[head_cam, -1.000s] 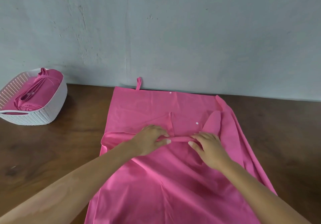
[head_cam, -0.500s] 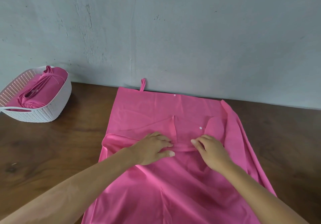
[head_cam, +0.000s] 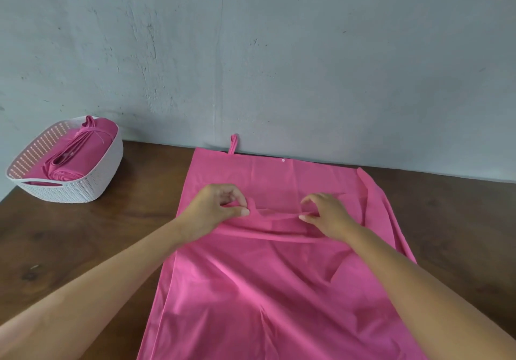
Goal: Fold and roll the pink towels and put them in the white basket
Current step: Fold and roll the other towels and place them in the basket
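A large pink towel (head_cam: 268, 284) lies spread on the wooden table, its far edge at the wall with a small hanging loop (head_cam: 233, 144). A folded flap crosses its middle. My left hand (head_cam: 215, 208) pinches the flap's edge on the left, and my right hand (head_cam: 326, 214) pinches the same edge on the right, both lifting it slightly off the towel. The white basket (head_cam: 83, 189) stands at the far left and holds a rolled pink towel (head_cam: 75, 161).
The dark wooden table (head_cam: 83, 248) runs up to a grey wall (head_cam: 279, 52). The table's left edge shows beside the basket. Bare wood lies to the left and right of the towel.
Both hands have gone from lying on the folded flap to pinching and lifting its edge, and they have moved further apart. The view has shifted slightly.
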Motion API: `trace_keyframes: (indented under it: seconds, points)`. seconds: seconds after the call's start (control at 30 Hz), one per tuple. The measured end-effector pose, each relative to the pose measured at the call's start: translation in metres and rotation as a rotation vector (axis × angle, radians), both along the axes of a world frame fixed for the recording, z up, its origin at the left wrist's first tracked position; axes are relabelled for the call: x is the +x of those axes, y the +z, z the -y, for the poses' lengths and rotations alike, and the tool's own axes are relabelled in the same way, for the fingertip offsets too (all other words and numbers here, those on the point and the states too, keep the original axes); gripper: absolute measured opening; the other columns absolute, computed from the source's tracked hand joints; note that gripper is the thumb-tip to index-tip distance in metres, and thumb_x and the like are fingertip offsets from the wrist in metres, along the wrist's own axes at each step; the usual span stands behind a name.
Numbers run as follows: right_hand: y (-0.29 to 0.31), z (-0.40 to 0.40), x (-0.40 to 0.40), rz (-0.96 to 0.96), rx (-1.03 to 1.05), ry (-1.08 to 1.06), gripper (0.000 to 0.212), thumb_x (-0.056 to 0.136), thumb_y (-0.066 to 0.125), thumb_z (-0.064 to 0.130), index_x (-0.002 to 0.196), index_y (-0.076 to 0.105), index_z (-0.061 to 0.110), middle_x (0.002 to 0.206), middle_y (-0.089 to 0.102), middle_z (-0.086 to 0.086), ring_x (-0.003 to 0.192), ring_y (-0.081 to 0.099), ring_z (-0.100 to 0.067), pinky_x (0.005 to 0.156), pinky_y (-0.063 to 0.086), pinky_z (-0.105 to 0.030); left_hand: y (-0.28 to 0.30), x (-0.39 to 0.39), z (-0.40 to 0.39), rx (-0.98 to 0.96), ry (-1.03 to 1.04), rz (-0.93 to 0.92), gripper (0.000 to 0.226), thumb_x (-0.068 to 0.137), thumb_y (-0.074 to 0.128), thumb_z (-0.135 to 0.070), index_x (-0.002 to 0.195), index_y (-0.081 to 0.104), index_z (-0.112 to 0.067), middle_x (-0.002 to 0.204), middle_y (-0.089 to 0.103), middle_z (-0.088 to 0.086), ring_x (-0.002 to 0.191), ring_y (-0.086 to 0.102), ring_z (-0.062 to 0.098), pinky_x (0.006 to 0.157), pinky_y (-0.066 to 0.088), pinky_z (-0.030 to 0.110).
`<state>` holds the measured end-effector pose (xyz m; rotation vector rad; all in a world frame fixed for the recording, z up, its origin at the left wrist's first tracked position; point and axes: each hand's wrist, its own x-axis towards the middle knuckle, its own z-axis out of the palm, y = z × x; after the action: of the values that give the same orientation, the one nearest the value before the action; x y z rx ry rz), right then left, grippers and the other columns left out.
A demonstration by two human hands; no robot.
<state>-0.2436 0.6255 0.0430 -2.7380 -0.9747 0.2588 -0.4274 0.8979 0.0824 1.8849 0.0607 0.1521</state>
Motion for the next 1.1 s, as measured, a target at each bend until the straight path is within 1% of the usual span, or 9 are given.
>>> trace_keyframes:
  seconds: [0.1,0.23,0.33,0.43,0.53,0.67,0.9,1.03,1.1]
  points:
    - [0.0,0.005,-0.001,0.021,0.033,0.015,0.016,0.091,0.073,0.034,0.101,0.069,0.022,0.101,0.07,0.005,0.103,0.063,-0.023,0.096,0.043,-0.04,-0.001,-0.005,-0.02,0.015,0.086,-0.02,0.017,0.079,0.085,-0.012,0.083,0.069,-0.014,0.072,0.066,-0.003,0.067,0.054,0.004,0.072,0.043,0.015]
    - [-0.001,0.015,0.004,0.147,-0.108,0.051,0.023,0.097,0.067,0.031,0.11,0.071,0.014,0.1,0.075,-0.005,0.101,0.067,-0.031,0.09,0.041,-0.034,-0.005,-0.002,-0.045,-0.009,0.293,0.013,0.023,0.078,0.086,-0.015,0.093,0.069,-0.02,0.085,0.061,-0.003,0.068,0.056,0.01,0.069,0.047,0.022]
    - [0.008,0.023,0.01,0.213,-0.164,0.056,0.019,0.098,0.064,0.03,0.1,0.068,0.011,0.098,0.073,-0.008,0.098,0.065,-0.035,0.085,0.038,-0.034,-0.01,0.003,-0.061,-0.015,0.407,0.018,0.031,0.079,0.086,-0.016,0.105,0.07,-0.018,0.081,0.06,0.002,0.073,0.06,0.016,0.08,0.051,0.031]
    - [0.018,0.03,0.018,0.239,-0.282,0.031,0.017,0.101,0.058,0.035,0.09,0.054,0.022,0.101,0.072,-0.005,0.098,0.063,-0.033,0.088,0.036,-0.034,-0.023,0.01,-0.08,-0.086,0.49,-0.049,0.036,0.079,0.087,-0.021,0.111,0.069,-0.019,0.092,0.07,0.018,0.088,0.07,0.032,0.09,0.057,0.042]
    - [0.027,0.033,0.027,0.266,-0.406,0.002,0.017,0.103,0.052,0.04,0.093,0.049,0.027,0.105,0.072,-0.002,0.101,0.063,-0.028,0.095,0.036,-0.033,-0.038,0.02,-0.099,-0.129,0.547,-0.123,0.03,0.078,0.088,-0.025,0.103,0.073,-0.018,0.096,0.075,0.01,0.09,0.073,0.03,0.089,0.059,0.05]
    - [0.038,0.034,0.036,0.272,-0.532,-0.023,0.016,0.106,0.047,0.038,0.098,0.051,0.025,0.111,0.07,-0.002,0.108,0.062,-0.028,0.094,0.036,-0.033,-0.048,0.038,-0.116,-0.129,0.668,-0.152,0.014,0.081,0.085,-0.016,0.088,0.074,-0.018,0.096,0.073,0.012,0.095,0.07,0.033,0.089,0.059,0.053]
    - [0.052,0.029,0.067,0.3,-0.482,-0.133,0.027,0.107,0.042,0.041,0.102,0.056,0.019,0.106,0.069,-0.003,0.096,0.06,-0.03,0.086,0.04,-0.035,-0.05,0.079,-0.148,-0.148,0.762,-0.203,0.01,0.086,0.081,-0.014,0.088,0.072,-0.014,0.095,0.072,0.007,0.095,0.069,0.028,0.091,0.059,0.045]
    - [0.057,0.023,0.085,0.407,-0.408,-0.156,0.033,0.106,0.043,0.042,0.105,0.062,0.015,0.101,0.071,-0.005,0.095,0.065,-0.03,0.088,0.042,-0.039,-0.05,0.102,-0.156,-0.072,0.759,-0.195,0.014,0.086,0.08,-0.015,0.082,0.067,-0.011,0.081,0.06,0.0,0.077,0.056,0.018,0.069,0.048,0.026]
    - [0.059,0.022,0.093,0.459,-0.38,-0.17,0.034,0.105,0.046,0.044,0.1,0.065,0.015,0.098,0.072,-0.003,0.096,0.066,-0.029,0.086,0.043,-0.039,-0.051,0.114,-0.156,-0.03,0.763,-0.193,0.017,0.087,0.08,-0.016,0.085,0.066,-0.009,0.078,0.054,-0.002,0.075,0.05,0.018,0.063,0.041,0.025]
